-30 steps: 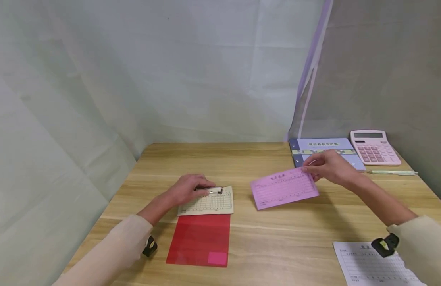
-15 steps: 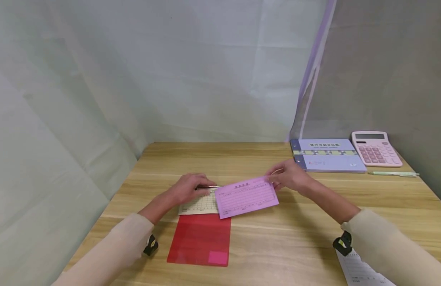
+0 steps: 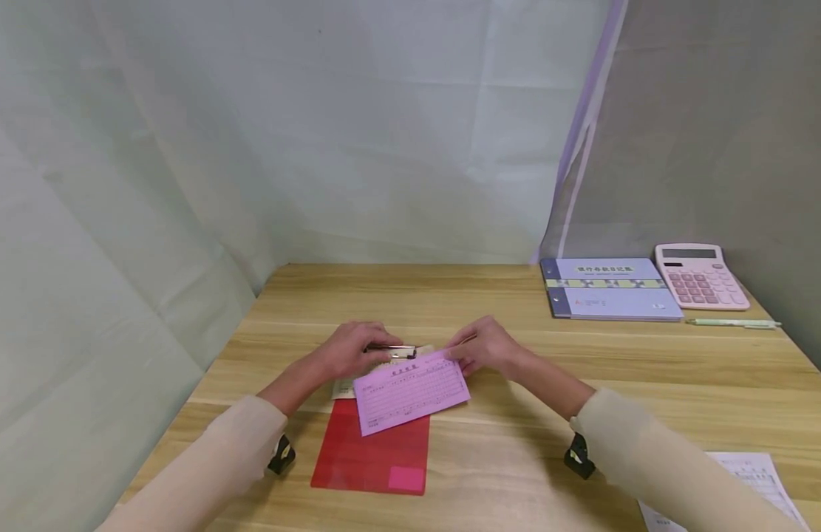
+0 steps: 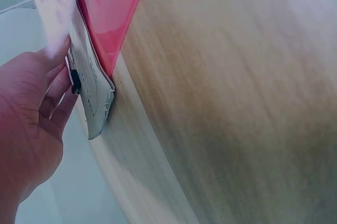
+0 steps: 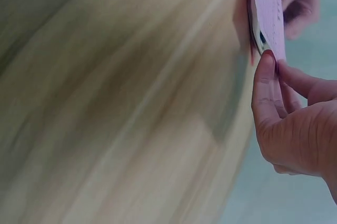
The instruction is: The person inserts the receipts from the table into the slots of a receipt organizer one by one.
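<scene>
A red translucent clip folder (image 3: 357,462) lies on the wooden table, with a pink label near its lower right corner. Cream printed forms (image 3: 343,389) rest on its upper part beneath a metal clip (image 3: 402,351). Fingers of my left hand (image 3: 346,350) are curled at that clip and hold it; the left wrist view shows its black end (image 4: 75,81) by the fingers. My right hand (image 3: 488,346) pinches a pink printed slip (image 3: 410,391) by its upper right corner. Tilted, the slip overlaps the cream forms and the folder, covering most of the forms.
A blue-grey account book (image 3: 612,288) lies at the back right beside a pink calculator (image 3: 703,277). In front of the calculator is a pale green pen (image 3: 732,323). White printed forms (image 3: 749,473) sit at the lower right, partly under my right sleeve.
My right hand has carried the pink slip leftward, from the table's middle to over the cream forms and red folder. The left hand has stayed at the clip.
</scene>
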The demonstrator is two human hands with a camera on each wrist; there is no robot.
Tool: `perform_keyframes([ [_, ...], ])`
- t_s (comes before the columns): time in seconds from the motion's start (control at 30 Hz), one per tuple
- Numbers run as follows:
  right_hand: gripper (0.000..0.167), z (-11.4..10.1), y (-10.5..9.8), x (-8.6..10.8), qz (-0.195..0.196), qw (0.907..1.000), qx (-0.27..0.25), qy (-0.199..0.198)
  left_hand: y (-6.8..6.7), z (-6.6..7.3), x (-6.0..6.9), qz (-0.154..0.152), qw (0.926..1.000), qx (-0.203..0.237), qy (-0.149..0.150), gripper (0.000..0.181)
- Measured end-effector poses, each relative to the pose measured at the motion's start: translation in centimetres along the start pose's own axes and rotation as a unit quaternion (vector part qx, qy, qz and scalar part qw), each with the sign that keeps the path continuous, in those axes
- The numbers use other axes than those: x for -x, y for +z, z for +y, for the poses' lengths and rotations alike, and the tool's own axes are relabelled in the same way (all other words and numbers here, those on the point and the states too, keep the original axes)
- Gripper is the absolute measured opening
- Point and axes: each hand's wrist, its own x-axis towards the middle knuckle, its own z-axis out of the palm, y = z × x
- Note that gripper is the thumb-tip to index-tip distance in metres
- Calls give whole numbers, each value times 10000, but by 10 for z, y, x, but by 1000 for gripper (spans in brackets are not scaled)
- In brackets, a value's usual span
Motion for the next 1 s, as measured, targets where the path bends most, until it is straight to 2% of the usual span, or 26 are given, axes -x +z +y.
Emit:
perform_keyframes([
  [0.2,10,0,19,-7,53,10000,-37,11,0,-1,-2,77,9997,-93,228,35],
  [0.5,5,1,34,-12,264,9984,426,-265,-1,0,-3,47,9998,-38,206,35],
  [0.63,6,2,37,-15,327,9955,762,-460,-1,2,-2,1,9990,-366,259,35],
  [0.8,6,2,40,-16,397,9899,1204,-630,2,1,-1,93,9917,-1061,718,33],
  [1.0,8,2,46,-17,534,9844,1519,-705,7,6,2,239,9837,-1602,780,33],
])
